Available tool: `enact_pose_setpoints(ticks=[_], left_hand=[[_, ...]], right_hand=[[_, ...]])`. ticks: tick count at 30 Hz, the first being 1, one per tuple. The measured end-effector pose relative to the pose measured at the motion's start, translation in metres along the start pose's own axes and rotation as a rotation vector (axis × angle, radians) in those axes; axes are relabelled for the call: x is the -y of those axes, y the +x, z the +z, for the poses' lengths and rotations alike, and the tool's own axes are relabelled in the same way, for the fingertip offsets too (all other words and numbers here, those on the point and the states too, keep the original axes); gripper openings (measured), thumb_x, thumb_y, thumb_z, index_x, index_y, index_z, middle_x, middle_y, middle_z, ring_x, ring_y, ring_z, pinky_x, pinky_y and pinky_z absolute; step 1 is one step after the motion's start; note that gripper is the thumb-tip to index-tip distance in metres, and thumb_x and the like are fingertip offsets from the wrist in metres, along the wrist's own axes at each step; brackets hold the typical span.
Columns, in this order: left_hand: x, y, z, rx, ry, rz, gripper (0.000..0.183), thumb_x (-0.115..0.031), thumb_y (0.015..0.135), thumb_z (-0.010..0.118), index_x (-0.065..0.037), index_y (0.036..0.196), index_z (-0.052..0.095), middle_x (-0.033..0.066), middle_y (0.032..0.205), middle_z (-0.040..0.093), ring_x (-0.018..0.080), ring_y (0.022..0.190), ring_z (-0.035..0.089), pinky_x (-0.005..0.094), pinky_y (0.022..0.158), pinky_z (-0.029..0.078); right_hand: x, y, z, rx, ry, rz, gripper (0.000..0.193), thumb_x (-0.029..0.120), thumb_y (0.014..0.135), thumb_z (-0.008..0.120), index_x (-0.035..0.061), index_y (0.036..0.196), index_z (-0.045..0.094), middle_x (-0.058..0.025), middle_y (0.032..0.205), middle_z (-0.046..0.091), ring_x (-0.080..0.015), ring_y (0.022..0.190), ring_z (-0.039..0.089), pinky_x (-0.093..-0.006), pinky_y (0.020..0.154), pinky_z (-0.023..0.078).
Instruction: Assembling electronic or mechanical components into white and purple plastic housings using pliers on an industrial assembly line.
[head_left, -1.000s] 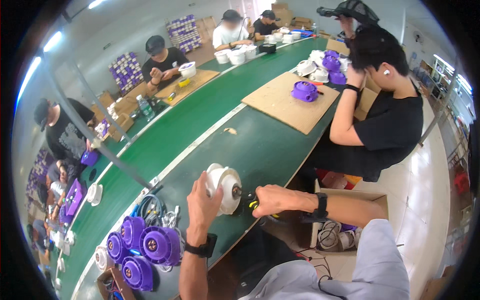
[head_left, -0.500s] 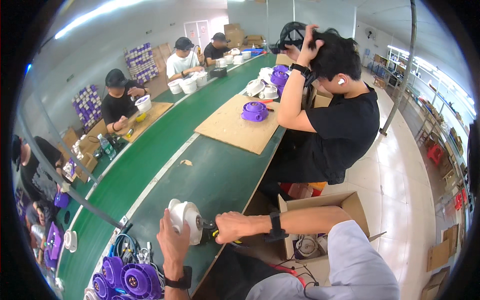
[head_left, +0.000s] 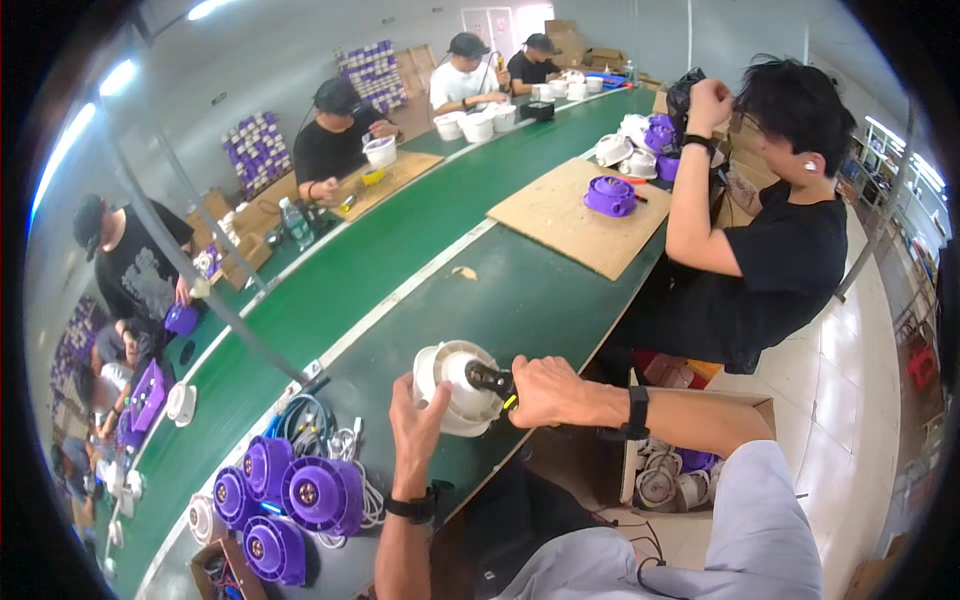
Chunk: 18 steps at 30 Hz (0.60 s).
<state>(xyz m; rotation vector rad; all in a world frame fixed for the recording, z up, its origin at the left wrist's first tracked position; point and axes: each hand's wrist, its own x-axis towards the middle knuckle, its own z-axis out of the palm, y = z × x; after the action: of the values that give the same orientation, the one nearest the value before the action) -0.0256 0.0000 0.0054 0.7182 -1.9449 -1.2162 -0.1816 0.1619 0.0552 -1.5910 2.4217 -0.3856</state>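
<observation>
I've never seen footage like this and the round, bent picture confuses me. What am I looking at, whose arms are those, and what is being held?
The picture comes from a wide camera worn on a person's head, looking down, so straight edges curve. The two bare forearms rising from the bottom are that person's own. The left hand steadies a white round housing on the long green table. The right hand grips a black-handled tool pressed against the housing. To the left lie purple round parts and a coil of cables. Further up sits a cardboard sheet. Other workers sit along both sides.
</observation>
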Motion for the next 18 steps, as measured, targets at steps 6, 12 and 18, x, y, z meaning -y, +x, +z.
enact_pose_setpoints(ticks=[6, 12, 18], left_hand=[[-0.001, -0.001, -0.019, 0.106, -0.212, -0.187, 0.055, -0.029, 0.092, 0.068, 0.013, 0.125, 0.054, 0.0160, 0.101, 0.070, 0.0176, 0.090, 0.066, 0.0280, 0.078, 0.051], [-0.006, 0.007, -0.013, 0.123, -0.149, -0.157, 0.054, -0.029, 0.090, 0.069, 0.013, 0.122, 0.057, 0.0179, 0.101, 0.069, 0.0180, 0.090, 0.066, 0.0292, 0.078, 0.052], [0.016, 0.009, -0.025, -0.006, -0.400, -0.363, 0.064, -0.033, 0.089, 0.070, 0.010, 0.130, 0.048, 0.0171, 0.113, 0.063, 0.0203, 0.103, 0.060, 0.0317, 0.083, 0.049]], right_hand=[[0.008, -0.010, -0.016, 0.077, 0.005, 0.017, 0.053, 0.034, 0.066, 0.071, -0.0095, 0.092, 0.058, -0.0281, 0.083, 0.067, -0.0433, 0.082, 0.067, -0.0485, 0.075, 0.053], [-0.002, -0.005, -0.036, 0.468, 0.282, 0.087, 0.046, 0.035, 0.070, 0.070, -0.0053, 0.090, 0.062, -0.0189, 0.080, 0.067, -0.0334, 0.075, 0.066, -0.0403, 0.070, 0.051], [-0.031, 0.010, -0.025, 0.103, 0.686, 0.058, 0.043, 0.030, 0.076, 0.076, -0.0029, 0.097, 0.058, -0.0059, 0.081, 0.057, -0.0153, 0.076, 0.054, -0.0286, 0.071, 0.045]])
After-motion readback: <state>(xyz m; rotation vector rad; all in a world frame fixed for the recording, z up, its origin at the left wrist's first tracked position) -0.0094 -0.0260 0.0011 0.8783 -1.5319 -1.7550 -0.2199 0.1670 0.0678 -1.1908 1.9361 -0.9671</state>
